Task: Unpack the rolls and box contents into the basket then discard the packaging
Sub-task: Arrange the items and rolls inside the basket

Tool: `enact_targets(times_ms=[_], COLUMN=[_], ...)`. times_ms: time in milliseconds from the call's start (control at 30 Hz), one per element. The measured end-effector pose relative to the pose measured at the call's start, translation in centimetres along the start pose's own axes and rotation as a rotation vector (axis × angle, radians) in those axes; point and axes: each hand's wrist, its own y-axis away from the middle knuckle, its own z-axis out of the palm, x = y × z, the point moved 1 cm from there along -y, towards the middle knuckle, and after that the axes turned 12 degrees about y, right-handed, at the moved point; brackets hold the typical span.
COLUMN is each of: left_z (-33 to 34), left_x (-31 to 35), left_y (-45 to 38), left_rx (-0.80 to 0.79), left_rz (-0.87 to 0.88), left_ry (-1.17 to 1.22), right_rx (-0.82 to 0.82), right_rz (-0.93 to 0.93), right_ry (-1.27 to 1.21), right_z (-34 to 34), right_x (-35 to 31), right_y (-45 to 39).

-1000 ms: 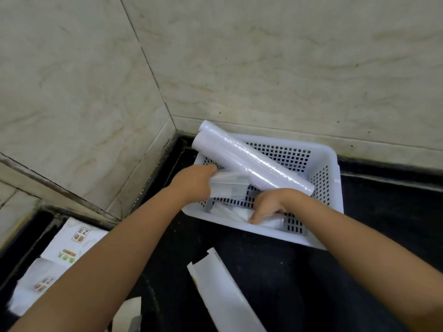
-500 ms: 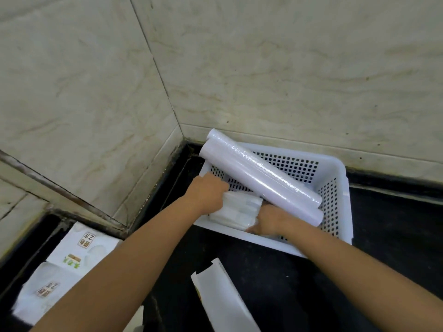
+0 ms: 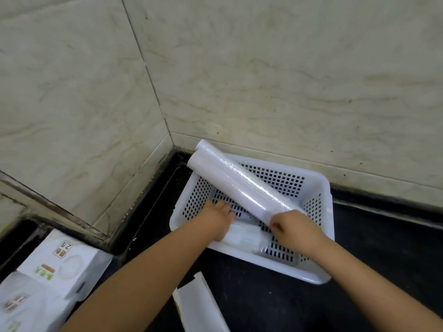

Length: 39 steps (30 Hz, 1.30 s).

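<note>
A white perforated basket (image 3: 321,188) stands on the black counter in the wall corner. Two long white rolls (image 3: 239,183) in clear film lie slanted across it, their far ends sticking out over the back-left corner. My right hand (image 3: 292,227) has its fingers curled around the rolls' near end. A flat white packet (image 3: 247,237) lies on the basket floor near the front wall. My left hand (image 3: 219,220) rests flat on the packet's left part, fingers stretched forward and holding nothing.
A long flat piece of white packaging (image 3: 199,305) lies on the black counter (image 3: 359,271) in front of the basket. White boxes with green print (image 3: 60,259) sit at the lower left. Tiled walls close in behind and to the left.
My left hand let go of the white packet, which now lies flat in the basket. My right hand rose from the packets to the rolls' near end.
</note>
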Motion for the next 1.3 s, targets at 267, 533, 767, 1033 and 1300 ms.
enact_targets(times_ms=[267,533,767,1033,1300], left_z=[0.1,-1.7,-7.1,-5.0,-1.9], left_x=[-3.8,-6.2,-3.8,-4.7,-5.4], left_y=[4.1,5.5,0.3,0.3,3.0], left_rx=[0.263,0.579,0.82,0.678,0.787], left_rz=[-0.069,-0.209,0.017,-0.029,0.095], left_ry=[0.096,0.317,0.045,-0.073,-0.055], right_rx=[0.108,0.276,0.422,0.298,0.141], right_rz=[0.189,0.159,0.15,0.05,-0.058], right_ry=[0.028,0.014,0.094,-0.03,-0.025], right_z=[1.0,-1.6,-10.1,-9.2,-5.2], right_x=[-2.0,-1.1,3.2,2.7,-0.8], right_y=[-3.8,-3.8,-3.2,-4.6,-8.6])
